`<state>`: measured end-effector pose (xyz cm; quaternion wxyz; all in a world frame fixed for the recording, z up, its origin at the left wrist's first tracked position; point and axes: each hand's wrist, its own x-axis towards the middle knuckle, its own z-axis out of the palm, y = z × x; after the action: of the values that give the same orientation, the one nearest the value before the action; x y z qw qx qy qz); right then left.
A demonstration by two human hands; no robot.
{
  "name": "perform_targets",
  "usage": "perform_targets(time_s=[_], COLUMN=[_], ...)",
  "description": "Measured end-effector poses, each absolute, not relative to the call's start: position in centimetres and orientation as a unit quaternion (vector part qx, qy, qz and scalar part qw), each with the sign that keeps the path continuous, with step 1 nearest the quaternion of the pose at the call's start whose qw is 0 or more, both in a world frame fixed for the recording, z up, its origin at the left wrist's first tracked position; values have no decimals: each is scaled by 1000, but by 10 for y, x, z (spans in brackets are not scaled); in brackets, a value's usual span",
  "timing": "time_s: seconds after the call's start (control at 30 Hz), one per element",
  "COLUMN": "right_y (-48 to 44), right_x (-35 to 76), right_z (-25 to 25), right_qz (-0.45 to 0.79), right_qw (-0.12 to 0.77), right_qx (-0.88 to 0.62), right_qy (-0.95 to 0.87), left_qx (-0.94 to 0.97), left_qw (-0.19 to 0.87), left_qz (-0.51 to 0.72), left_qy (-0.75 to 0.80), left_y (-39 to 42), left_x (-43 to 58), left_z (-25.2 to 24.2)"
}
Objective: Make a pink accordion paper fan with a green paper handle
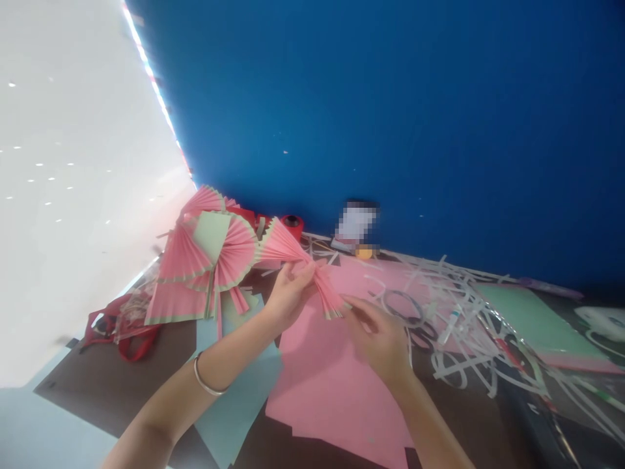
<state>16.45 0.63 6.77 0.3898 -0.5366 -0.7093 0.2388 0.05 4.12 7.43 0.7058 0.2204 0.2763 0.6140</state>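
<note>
My left hand (287, 294) pinches the middle of a pleated pink paper fan (293, 257) with a pale green edge, holding it above the table. The fan spreads out to both sides of the pinch. My right hand (378, 339) is at the fan's lower end, fingers touching the folded pleats there. A thin bangle (208, 384) circles my left wrist. Under both hands lies a flat pink paper sheet (322, 384).
A pile of finished pink pleated fans (208, 260) lies at the left. White paper strips (459, 312) and scissors (415, 319) are scattered at the right, beside a pale green sheet (532, 319). A red tape roll (291, 223) stands by the blue wall (390, 117). Red handles (122, 326) lie far left.
</note>
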Motion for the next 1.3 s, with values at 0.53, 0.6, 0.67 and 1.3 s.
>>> perform_targets(time_s=[0.53,0.6,0.67,1.3], right_y=[-3,-3,-3,13], right_x=[148,144,140,169], right_z=[40,39,42,29], right_qz=[124,187,296,420], right_qw=[388,432,450,327], right_qx=[-394,-449,-483,-551], right_qy=[-824,-760,-690,-643], left_qx=[254,272,292,404], left_qw=[705,706,716,715], left_qz=[623,620,606,495], left_qy=[224,206,189,284], left_y=[42,42,42,61], left_x=[6,7,7,-7], left_z=[62,60,58,6])
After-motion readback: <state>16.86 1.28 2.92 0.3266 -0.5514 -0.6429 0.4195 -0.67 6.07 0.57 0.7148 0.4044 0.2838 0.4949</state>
